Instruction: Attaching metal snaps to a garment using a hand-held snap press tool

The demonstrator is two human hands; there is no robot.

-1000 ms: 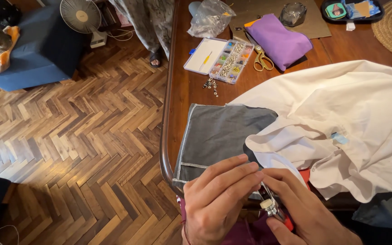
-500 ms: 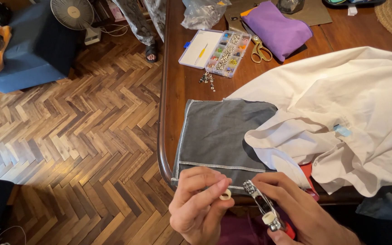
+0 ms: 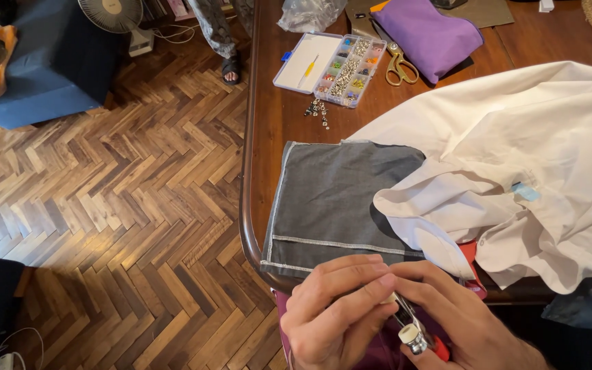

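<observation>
Small metal snap-press pliers (image 3: 416, 329) with a white round head and red grip, held just off the near edge of the wooden table (image 3: 268, 123), over purple cloth in the lap. Right hand (image 3: 457, 318) closed around the tool from below, fingers curled; left hand (image 3: 337, 312) bent over from the left, fingertips (image 3: 378, 282) pinched narrow at the tool's upper jaw, what lies between them too small to tell. Just beyond, at the table's near edge, a grey fabric panel (image 3: 337, 199) with pale stitching, partly under a crumpled white garment (image 3: 515, 164). Toward the far edge, an open compartment box of fasteners (image 3: 340, 62), loose snaps (image 3: 316, 109) beside it, gold-handled scissors (image 3: 399, 65) and a purple pouch (image 3: 433, 31). Left of the table, herringbone parquet (image 3: 104, 205), a blue seat (image 3: 42, 75) and a floor fan (image 3: 111, 10).
</observation>
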